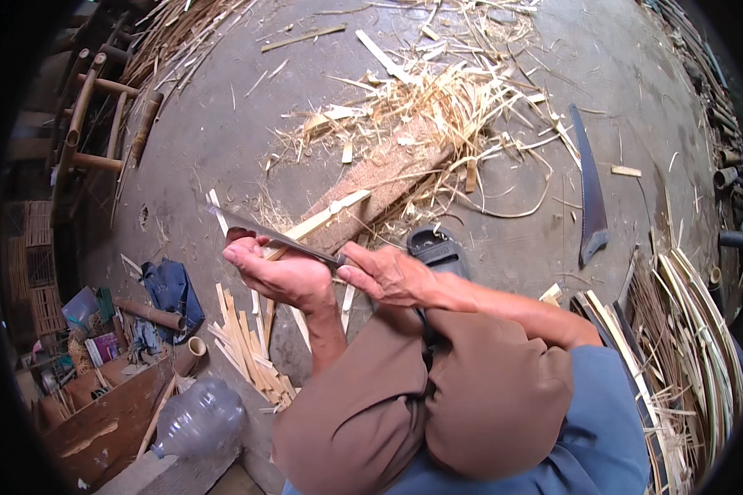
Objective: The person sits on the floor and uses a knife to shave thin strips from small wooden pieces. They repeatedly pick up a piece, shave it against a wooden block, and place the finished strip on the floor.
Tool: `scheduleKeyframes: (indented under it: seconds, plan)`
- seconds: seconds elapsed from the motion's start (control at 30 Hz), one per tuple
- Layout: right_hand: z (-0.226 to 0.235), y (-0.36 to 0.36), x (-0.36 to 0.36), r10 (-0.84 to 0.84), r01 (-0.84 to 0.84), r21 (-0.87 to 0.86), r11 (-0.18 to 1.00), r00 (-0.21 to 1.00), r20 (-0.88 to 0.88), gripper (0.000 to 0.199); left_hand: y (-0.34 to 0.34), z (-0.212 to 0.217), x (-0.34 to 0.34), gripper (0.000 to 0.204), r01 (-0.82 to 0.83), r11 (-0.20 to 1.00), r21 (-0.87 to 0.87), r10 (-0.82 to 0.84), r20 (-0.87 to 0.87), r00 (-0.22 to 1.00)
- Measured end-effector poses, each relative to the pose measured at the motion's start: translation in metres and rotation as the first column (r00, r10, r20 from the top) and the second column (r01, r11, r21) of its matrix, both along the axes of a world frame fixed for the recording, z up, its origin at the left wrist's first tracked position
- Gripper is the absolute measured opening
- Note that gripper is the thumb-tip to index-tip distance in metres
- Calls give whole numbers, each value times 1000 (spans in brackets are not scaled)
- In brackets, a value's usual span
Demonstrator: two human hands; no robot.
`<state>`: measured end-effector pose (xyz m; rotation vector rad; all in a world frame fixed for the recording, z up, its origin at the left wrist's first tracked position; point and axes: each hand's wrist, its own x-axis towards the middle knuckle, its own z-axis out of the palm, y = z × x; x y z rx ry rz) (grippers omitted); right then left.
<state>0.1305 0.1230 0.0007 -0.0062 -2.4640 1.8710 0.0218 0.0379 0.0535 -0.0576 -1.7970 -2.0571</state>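
So we're crouched over the concrete floor (223,124) here, knees in brown trousers filling the bottom of the view. Using the wooden block (380,177) as our landmark, since it sits right in the middle of the mess of shavings (446,99).

Our hands are just on the near side of that block. The right hand (392,276) is closed tight round the handle of the knife (260,231), and the blade runs out to the left and slightly away from us, tip pointing up-left. The left hand (276,268) is curled shut too, sitting right under the blade. It's gripping the near end of a pale bamboo strip (326,219), though how much of the strip is inside the fist we can't tell.

The bit that matters: the strip's long axis runs from our left hand diagonally up and right, with its far end resting against the near end of the block. The knife crosses it right at the left hand, so the left hand is the nearer one to the strip and the right only reaches it through the blade.

Near-left of the block there's a pile of split slats (243,346) on the floor. Off to the block's right lies a saw (590,190), well apart from our hands. A black sandal (437,252) sits just past our right wrist.
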Motion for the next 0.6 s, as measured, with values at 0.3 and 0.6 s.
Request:
scheduleKeyframes:
  seconds: [0.3, 0.6]
  plan:
    - [-10, 6, -6, -15, 22, -75, 997, 995, 95, 38, 3, 0, -2, 42, -60, 996, -64, 54, -88, 995]
    - [-56, 26, -4, -168, 164, 45, 985, 979, 113, 33, -1, 8, -25, 46, -75, 993, -96, 66, -85, 994]
